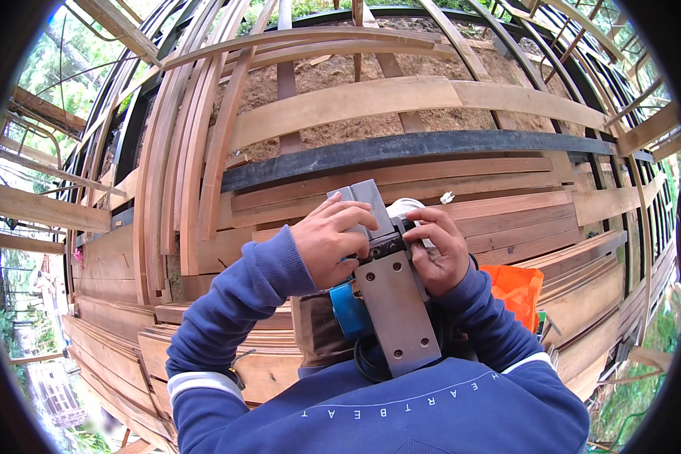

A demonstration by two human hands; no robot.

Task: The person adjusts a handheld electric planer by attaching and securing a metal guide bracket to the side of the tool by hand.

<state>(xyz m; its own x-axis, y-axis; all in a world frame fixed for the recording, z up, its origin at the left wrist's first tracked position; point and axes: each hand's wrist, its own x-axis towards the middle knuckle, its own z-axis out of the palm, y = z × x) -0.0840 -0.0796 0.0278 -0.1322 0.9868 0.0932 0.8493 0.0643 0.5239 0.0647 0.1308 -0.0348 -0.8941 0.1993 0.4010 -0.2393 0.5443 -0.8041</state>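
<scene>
An electric hand planer [403,321] lies upside down on my lap, its grey metal sole facing up. Part of its blue body [350,309] shows at the left side. My left hand [333,240] curls over the left edge of the sole, fingers on the far plate and thumb by the dark blade gap. On the opposite side my right hand [437,246] grips the planer beside that gap, thumb and fingers bent close together. Whether a small part sits in those fingertips cannot be made out. A black cord [367,367] loops beneath the tool.
Beyond the planer a white plug [448,197] rests on reddish boards [507,216]. To the right is an orange bag [514,291]. Long timbers [193,166] are stacked at the left. A dark beam [401,151] crosses the frame ahead, with bare soil [340,83] between boards.
</scene>
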